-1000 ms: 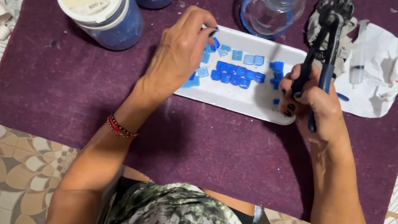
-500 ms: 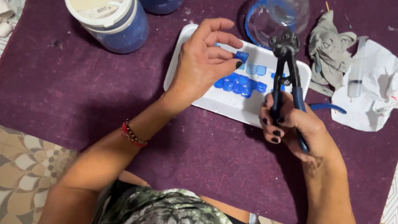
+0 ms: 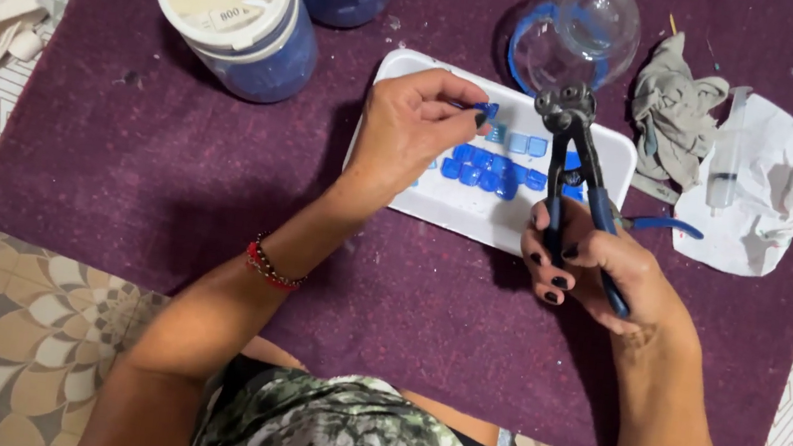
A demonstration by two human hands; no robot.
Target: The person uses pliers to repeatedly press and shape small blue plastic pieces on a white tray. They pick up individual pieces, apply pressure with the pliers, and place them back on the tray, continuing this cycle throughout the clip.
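In the head view the left hand [image 3: 413,129] pinches a small blue tile [image 3: 487,110] over the white tray [image 3: 405,68], while the right hand [image 3: 593,267] grips wheeled nippers [image 3: 571,154] raised beside it. Cutting seems imminent, needing the tile fed between the wheels. The tray holds blue tile pieces [image 3: 489,169]; the lidded jar [image 3: 240,22] holds blue material.

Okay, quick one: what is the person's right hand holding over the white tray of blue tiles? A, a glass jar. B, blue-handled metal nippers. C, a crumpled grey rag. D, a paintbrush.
B: the right hand grips the blue-handled metal nippers, whose head is over the white tray.
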